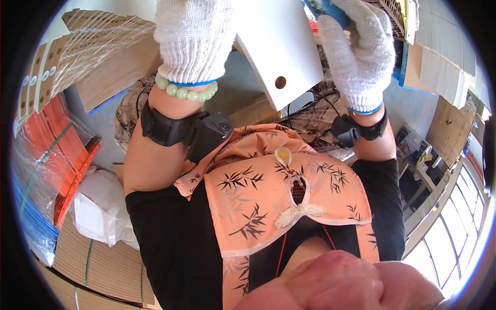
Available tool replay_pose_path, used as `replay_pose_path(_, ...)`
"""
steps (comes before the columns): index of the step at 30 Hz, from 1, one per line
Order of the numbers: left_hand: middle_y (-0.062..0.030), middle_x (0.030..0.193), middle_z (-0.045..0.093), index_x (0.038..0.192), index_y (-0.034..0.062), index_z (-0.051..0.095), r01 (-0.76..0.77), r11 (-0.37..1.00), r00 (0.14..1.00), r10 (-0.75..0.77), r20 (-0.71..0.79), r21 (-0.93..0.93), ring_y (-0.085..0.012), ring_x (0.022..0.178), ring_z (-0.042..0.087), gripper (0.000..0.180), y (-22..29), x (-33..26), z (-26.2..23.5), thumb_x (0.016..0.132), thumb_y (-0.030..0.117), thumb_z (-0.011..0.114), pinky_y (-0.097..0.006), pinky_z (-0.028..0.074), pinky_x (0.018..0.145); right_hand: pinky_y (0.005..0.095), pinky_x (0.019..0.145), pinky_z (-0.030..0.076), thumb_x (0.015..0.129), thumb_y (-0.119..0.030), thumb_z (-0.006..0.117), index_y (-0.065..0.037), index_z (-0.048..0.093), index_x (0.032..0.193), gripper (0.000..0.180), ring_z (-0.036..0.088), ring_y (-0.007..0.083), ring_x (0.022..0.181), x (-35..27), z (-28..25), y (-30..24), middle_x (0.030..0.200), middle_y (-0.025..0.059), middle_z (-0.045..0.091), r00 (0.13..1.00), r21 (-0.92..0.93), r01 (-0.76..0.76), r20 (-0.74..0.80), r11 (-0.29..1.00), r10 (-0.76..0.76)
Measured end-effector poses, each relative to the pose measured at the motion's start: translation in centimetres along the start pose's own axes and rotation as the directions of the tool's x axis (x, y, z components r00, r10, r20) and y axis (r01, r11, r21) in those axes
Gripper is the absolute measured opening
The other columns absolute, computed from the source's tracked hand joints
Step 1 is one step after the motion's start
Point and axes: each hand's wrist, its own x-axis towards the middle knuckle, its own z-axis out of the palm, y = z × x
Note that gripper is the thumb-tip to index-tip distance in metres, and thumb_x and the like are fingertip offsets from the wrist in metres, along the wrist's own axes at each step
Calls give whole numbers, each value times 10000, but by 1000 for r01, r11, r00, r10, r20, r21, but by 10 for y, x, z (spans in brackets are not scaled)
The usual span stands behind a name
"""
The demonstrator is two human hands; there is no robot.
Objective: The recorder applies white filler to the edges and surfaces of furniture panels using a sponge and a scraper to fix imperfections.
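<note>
A long white panel (279, 46) with a round hole near its near end reaches down from the top edge, between my two hands. My left hand (195, 33), in a white knitted glove, is at the panel's left side. Its fingers run out of the picture, so what they do is hidden. On the panel's right, my right hand (364, 54) wears the same kind of glove. Its thumb and fingers curl around a blue object (336, 11), cut off by the top edge; its kind cannot be made out.
At left stand strapped brown boards (103, 46), orange-red parts (57, 134) in clear film, and a white plastic bag (101, 209). Stacked cardboard (103, 263) lies at lower left. Pale stacked sheets (439, 62) are at right, above a shelf (421, 178) and a barred window (449, 237).
</note>
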Motion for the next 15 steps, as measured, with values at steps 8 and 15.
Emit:
replay_pose_path(8,-18,1015,640,1271,-31,583,-98,989,970,119,214,-109,-94,887,596,319,-5,5,-17,1041,190,592,-228,497,784,363,792,487,796,30,705,-2,682,1161,367,611,262,882,2,2,1,965,103,644,997,41,78,28,996,-79)
replay_pose_path(15,-54,1051,660,1239,-25,593,-68,997,997,69,42,-31,-136,939,637,292,4,8,-6,1047,194,583,-251,529,822,345,737,493,729,45,700,-27,718,1087,366,616,253,822,-7,-4,3,916,87,643,997,55,-18,76,998,14)
